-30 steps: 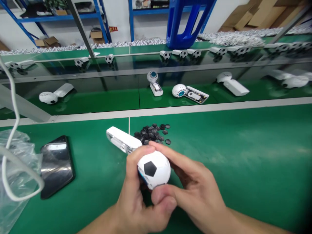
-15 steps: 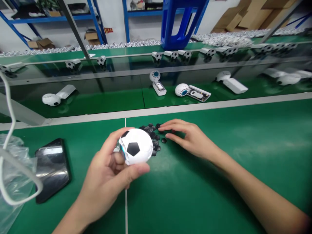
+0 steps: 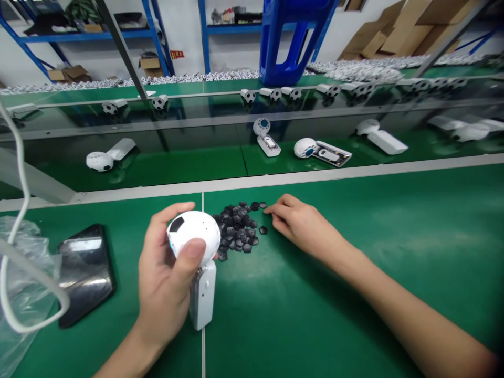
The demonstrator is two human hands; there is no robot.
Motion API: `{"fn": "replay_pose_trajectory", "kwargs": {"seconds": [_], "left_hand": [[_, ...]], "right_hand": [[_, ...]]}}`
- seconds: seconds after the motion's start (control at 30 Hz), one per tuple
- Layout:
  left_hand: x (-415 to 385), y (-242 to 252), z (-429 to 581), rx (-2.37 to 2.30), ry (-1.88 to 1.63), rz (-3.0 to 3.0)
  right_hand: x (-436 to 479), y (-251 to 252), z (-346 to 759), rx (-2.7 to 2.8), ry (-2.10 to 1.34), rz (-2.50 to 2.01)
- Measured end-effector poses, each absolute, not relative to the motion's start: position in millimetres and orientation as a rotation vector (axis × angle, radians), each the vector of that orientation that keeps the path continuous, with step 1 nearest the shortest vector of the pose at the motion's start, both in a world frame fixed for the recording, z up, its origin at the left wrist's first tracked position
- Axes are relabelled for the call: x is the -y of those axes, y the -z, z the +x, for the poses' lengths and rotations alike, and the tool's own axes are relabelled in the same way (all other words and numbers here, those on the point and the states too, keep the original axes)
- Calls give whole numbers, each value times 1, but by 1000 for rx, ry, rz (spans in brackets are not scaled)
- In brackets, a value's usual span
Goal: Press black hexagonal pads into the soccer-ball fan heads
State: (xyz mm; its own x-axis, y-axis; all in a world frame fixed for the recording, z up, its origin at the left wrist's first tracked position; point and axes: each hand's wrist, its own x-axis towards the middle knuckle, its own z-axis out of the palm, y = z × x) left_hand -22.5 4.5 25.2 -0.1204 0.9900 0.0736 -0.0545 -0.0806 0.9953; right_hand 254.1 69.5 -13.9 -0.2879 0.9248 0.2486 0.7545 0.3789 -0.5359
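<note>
My left hand [image 3: 165, 268] is wrapped round a football-patterned device with a round white head [image 3: 197, 231] and a flat white handle [image 3: 203, 296] hanging down. One black pentagon shows on the head, and my thumb presses on its front. Just right of it lies a pile of small black pentagon pieces [image 3: 236, 231], partly hidden behind the device. At the pile's right edge is my right hand [image 3: 297, 218], thumb and fingertips pinched together, close to one loose pentagon piece [image 3: 263, 205]. Whatever is between those fingertips is too small to make out.
A black glossy tray-like object [image 3: 86, 275], clear plastic bag [image 3: 23, 283] and white cable [image 3: 19, 178] are at left. Beyond the metal rail [image 3: 252, 179], several white devices [image 3: 305, 148] lie on a green belt. A blue stool [image 3: 271, 63] stands behind.
My left hand has turned the device and shifted left, so its handle now shows. My right thumb and fingers have closed together. Devices on the near belt have shifted right.
</note>
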Motion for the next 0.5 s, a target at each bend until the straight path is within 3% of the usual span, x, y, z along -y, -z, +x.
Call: {"fn": "replay_pose_trajectory", "kwargs": {"seconds": [0.2,0.33,0.5], "left_hand": [[-4,-8,-26,-1143,-1278,1373],[2,-6,-27,-1051,-1185,1530],[6,-15,-23,-942,-1148,1710]], "right_hand": [[-44,-17,234,1811,-535,-1270],[-16,-42,216,1786,-527,-897],[17,-41,208,2051,-184,-712]]}}
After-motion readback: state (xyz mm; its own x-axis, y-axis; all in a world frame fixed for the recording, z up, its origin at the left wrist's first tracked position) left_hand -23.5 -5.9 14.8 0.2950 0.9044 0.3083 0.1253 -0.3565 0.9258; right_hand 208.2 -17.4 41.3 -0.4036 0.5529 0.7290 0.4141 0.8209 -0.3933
